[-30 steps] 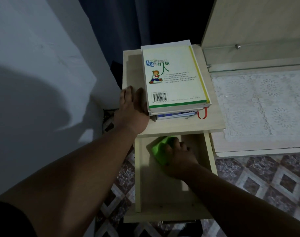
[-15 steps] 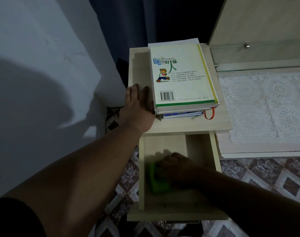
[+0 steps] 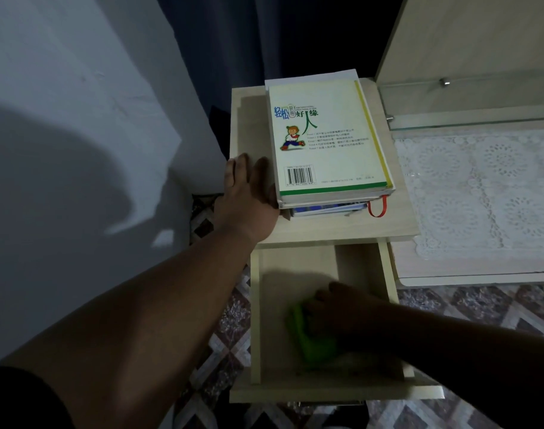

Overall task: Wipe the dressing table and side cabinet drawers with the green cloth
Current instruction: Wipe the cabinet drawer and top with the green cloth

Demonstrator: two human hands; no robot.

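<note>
Side cabinet (image 3: 388,230), top drawer (image 3: 295,274) pulled out. Right hand (image 3: 341,311) is down inside the drawer, lying on the green cloth (image 3: 311,342) against the drawer floor; dim and blurred there, so I cannot tell whether the fingers grip the cloth or lie flat on it. Left hand (image 3: 249,193) rests on the cabinet top, fingers straight and together, touching the left edge of a stack of books (image 3: 326,144). Dressing table (image 3: 450,270) just to the right, covered with a white lace mat (image 3: 481,187). Patterned tile floor (image 3: 481,305) below.
</note>
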